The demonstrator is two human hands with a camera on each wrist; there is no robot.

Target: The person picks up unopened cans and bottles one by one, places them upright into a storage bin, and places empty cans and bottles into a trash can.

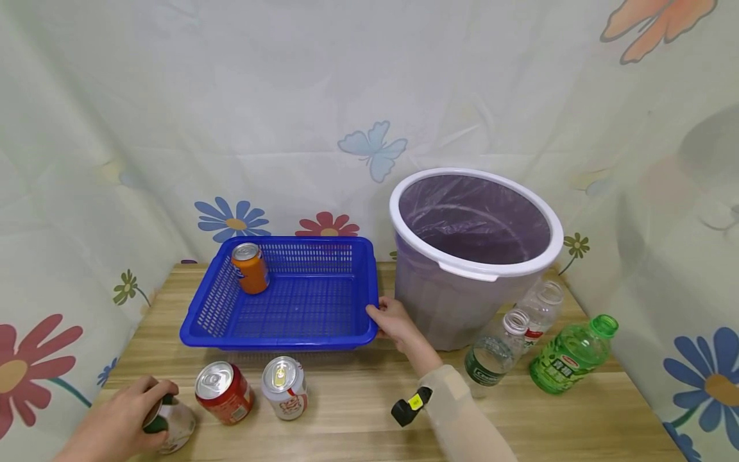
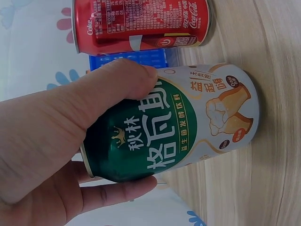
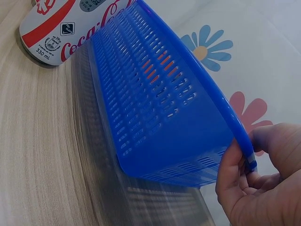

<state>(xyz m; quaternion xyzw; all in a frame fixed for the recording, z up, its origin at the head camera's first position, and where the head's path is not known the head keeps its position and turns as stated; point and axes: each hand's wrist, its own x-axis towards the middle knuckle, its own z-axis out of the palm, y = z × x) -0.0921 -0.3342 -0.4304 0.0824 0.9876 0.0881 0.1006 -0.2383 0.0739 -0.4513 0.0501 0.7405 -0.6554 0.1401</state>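
Observation:
My left hand (image 1: 134, 414) grips a green and white drink can (image 2: 188, 120) around its upper part, at the table's front left. Beside it stands a red Coca-Cola can (image 1: 225, 393), then a white Coca-Cola can (image 1: 285, 388). With thumb and fingers my right hand (image 1: 398, 323) pinches the right rim of a blue plastic basket (image 1: 312, 308). Inside that basket, toward its back left, an orange can (image 1: 251, 268) stands upright. The right wrist view shows the fingers (image 3: 230, 174) curled over the basket's rim.
A grey bin (image 1: 456, 282) with a white rim and a plastic liner stands right of the basket. In front of its right side are two clear bottles (image 1: 491, 359) and a green bottle (image 1: 568, 359). A patterned cloth (image 1: 288, 128) hangs behind the wooden table (image 1: 346, 410).

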